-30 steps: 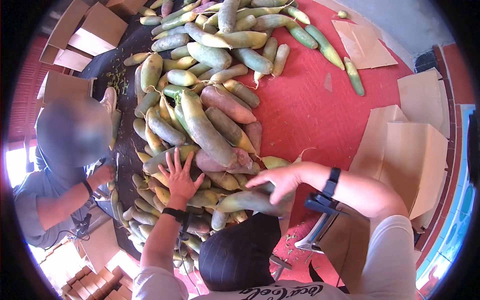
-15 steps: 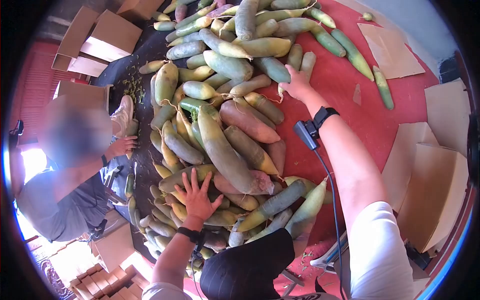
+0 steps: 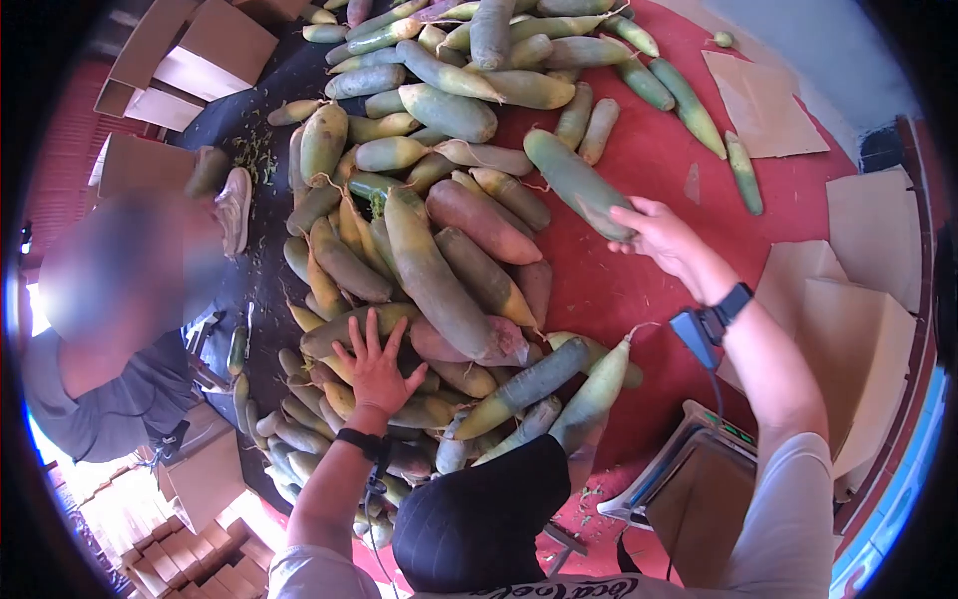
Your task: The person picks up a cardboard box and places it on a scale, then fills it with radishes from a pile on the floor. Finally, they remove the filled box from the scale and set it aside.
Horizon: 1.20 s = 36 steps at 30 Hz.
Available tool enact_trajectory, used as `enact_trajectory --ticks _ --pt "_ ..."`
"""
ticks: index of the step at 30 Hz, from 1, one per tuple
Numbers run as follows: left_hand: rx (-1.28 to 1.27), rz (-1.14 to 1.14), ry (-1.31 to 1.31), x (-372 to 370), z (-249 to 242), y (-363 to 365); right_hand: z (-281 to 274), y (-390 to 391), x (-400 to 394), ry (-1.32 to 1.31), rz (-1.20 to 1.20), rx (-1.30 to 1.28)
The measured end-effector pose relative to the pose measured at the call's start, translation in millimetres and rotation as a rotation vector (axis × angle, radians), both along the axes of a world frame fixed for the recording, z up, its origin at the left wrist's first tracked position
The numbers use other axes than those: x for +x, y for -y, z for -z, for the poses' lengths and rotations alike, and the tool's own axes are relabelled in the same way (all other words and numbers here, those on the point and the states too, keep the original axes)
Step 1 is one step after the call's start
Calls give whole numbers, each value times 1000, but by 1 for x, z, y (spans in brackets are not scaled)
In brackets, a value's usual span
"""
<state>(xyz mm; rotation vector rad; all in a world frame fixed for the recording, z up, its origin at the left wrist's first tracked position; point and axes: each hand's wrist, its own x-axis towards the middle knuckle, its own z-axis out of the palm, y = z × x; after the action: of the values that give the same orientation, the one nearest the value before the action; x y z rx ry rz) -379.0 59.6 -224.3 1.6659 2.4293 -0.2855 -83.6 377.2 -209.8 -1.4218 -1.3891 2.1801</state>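
Observation:
My right hand (image 3: pixel 659 235) grips one end of a thick green radish (image 3: pixel 574 182), held over the red floor covering beside the pile. My left hand (image 3: pixel 379 371) lies with fingers spread on radishes low in the pile, holding none of them. Close to it a long, large radish (image 3: pixel 424 265) slants across the heap, and a reddish one (image 3: pixel 484 222) rests just above. Near my body lie a dark green-yellow radish (image 3: pixel 524 387) and a pale green one with a thin root (image 3: pixel 597 391). Each wrist wears a strap with a small device.
Another person (image 3: pixel 120 369) is at the left, beside the dark sheet (image 3: pixel 264 240). Cardboard boxes (image 3: pixel 220 50) stand at the upper left. Open cardboard (image 3: pixel 848 339) lies at the right. A scale-like device with green lights (image 3: pixel 723 424) stands near my right arm.
My right hand has lifted the green radish off the pile's edge and drawn it right and toward me. The left hand stays spread on the heap. The other person's hand has left the floor area.

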Motion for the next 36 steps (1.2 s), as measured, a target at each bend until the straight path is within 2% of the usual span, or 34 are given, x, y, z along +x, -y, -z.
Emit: enact_trajectory --ticks 2,4,10,13,16,18,20,23,24,26,28,29,30,31,33,36 --pt "17 5 11 -1 1 2 -30 12 25 -29 22 -82" --pt "35 17 2 0 -1 2 -61 24 43 75 -32 -134" --pt "105 34 26 -1 1 6 -135 81 79 247 -236 -154" --pt "43 -4 48 2 -7 3 -175 114 81 321 -302 -185" --pt "38 3 38 3 -9 4 -193 145 87 307 -317 -205" --pt "69 25 32 3 -7 8 -189 171 81 309 -349 -119" --pt "99 34 10 3 -7 8 -182 195 65 285 -358 -68" --pt "123 53 2 1 -5 12 -194 216 48 -41 -307 -101" --pt "141 58 -9 0 -2 13 -207 222 43 -40 -299 -90" --pt "183 95 -18 -4 3 17 -242 236 34 -128 -483 167" --pt "197 121 2 -6 4 18 -271 242 57 -66 -455 251" --pt "142 107 30 -6 0 17 -290 249 75 -47 -338 326" --pt "132 103 45 -9 2 17 -321 257 94 116 -327 418" --pt "84 130 52 -11 -3 15 -341 271 116 114 -140 317" --pt "39 169 120 -25 -2 21 -390 304 153 362 -90 420" --pt "94 173 213 -33 -18 15 -428 365 206 567 136 485"
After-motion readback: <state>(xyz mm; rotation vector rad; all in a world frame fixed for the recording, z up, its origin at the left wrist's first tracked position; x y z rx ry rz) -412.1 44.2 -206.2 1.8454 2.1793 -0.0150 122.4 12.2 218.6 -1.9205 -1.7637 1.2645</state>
